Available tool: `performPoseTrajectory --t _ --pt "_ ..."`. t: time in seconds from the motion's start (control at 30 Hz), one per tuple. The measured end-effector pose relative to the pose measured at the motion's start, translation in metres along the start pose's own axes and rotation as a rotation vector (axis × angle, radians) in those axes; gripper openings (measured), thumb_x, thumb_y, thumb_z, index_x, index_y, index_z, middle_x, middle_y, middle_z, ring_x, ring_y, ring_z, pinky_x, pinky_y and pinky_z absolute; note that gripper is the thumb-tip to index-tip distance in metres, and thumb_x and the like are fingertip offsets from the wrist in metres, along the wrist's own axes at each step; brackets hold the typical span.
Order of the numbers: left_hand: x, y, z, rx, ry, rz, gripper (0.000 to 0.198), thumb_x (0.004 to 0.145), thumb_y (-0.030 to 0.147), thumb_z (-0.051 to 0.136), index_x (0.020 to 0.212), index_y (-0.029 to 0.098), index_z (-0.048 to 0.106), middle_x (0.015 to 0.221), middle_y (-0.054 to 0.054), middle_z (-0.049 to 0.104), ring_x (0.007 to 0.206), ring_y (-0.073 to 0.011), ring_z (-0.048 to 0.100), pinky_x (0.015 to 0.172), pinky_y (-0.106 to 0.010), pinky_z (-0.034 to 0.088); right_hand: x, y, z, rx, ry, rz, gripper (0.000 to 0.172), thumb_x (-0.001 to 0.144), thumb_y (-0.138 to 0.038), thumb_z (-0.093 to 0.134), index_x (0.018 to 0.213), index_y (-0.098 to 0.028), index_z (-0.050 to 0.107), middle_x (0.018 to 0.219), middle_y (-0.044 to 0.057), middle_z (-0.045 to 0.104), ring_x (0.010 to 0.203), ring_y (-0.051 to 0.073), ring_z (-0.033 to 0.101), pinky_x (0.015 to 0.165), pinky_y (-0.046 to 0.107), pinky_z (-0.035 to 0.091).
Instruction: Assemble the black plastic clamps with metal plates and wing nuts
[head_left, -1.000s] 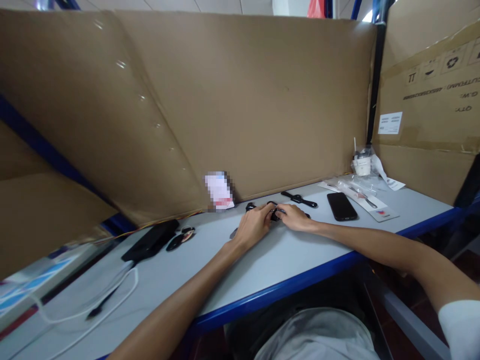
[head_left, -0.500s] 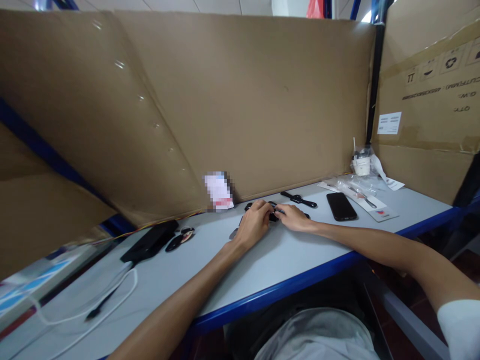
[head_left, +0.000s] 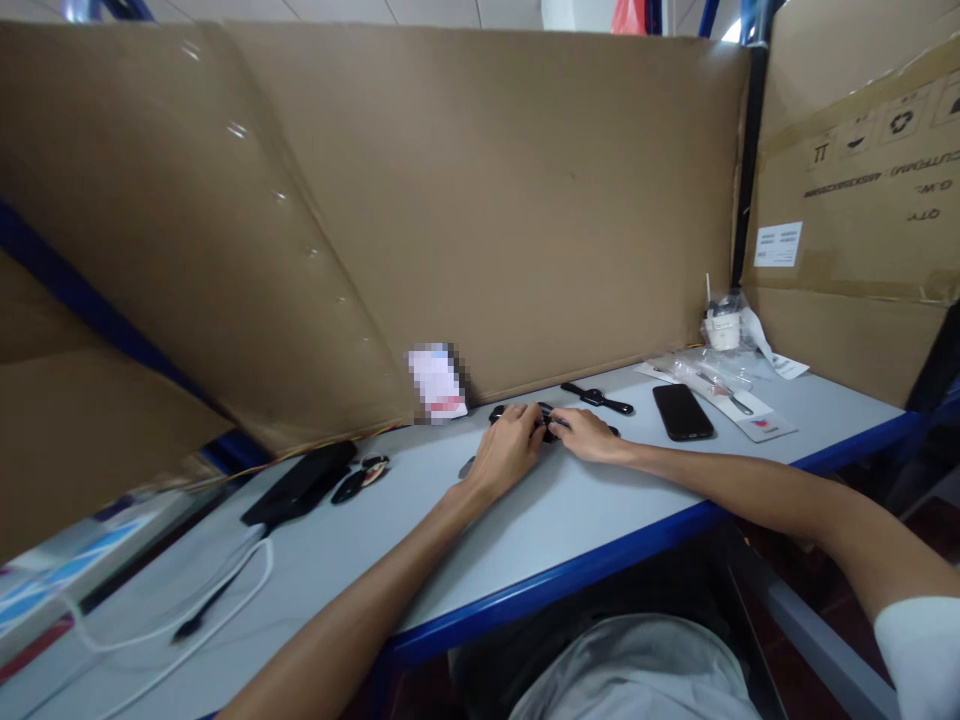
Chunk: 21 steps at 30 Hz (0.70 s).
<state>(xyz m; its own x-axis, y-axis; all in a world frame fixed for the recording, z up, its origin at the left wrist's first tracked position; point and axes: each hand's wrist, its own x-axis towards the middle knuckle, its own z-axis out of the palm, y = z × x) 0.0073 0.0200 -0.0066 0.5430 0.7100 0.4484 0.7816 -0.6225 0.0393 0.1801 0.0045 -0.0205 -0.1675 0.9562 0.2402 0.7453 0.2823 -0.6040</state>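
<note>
My left hand is closed round part of a small dark object low over the grey table. From the right, my right hand pinches the same object, its fingertips close to those of my left hand. Fingers cover most of the object, so its shape cannot be made out. Just behind my hands lies a black tool with two handles. A black phone rests flat to the right of my right hand.
At the left are a black case, dark oval items and white cables. A blurred white card leans on the cardboard wall. Plastic packaging and a cup stand at the right back.
</note>
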Motion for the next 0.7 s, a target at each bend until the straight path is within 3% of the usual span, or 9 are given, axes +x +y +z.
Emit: performPoseTrajectory --t 0.2,0.33,0.47,0.7 --pt "-0.001 -0.004 0.000 -0.071 0.041 0.092 0.028 0.098 0.019 0.038 0.102 0.022 0.065 0.104 -0.008 0.062 0.092 -0.0206 0.061 0.076 -0.031 0.046 0.002 0.003 0.002 0.035 0.014 -0.012 0.028 0.100 -0.027 0.052 0.122 -0.024 0.070 0.116 0.007 0.074 0.109 0.025 0.066 0.084 0.029 0.046" --pt "0.000 0.002 -0.006 -0.007 0.102 -0.039 0.027 0.101 0.036 0.043 0.103 0.019 0.064 0.103 -0.010 0.066 0.096 -0.0237 0.062 0.075 -0.032 0.045 0.002 0.002 0.002 0.053 0.018 -0.033 0.027 0.100 -0.027 0.053 0.120 -0.024 0.070 0.117 0.008 0.074 0.109 0.025 0.066 0.084 0.028 0.045" --pt "0.000 0.006 -0.010 0.120 -0.009 -0.123 0.039 0.102 0.047 0.040 0.085 0.019 0.062 0.091 -0.011 0.069 0.091 -0.0261 0.063 0.069 -0.032 0.042 0.000 0.001 0.001 0.051 0.028 -0.039 0.027 0.101 -0.029 0.051 0.119 -0.024 0.071 0.115 0.007 0.074 0.108 0.024 0.065 0.083 0.028 0.044" --pt "0.001 0.001 -0.003 0.058 -0.032 -0.074 0.019 0.099 0.033 0.047 0.096 0.019 0.060 0.093 -0.009 0.068 0.087 -0.0238 0.062 0.068 -0.031 0.040 0.000 -0.002 0.001 0.009 0.010 0.060 0.029 0.100 -0.038 0.053 0.113 -0.021 0.072 0.107 0.009 0.075 0.102 0.025 0.067 0.076 0.027 0.042"
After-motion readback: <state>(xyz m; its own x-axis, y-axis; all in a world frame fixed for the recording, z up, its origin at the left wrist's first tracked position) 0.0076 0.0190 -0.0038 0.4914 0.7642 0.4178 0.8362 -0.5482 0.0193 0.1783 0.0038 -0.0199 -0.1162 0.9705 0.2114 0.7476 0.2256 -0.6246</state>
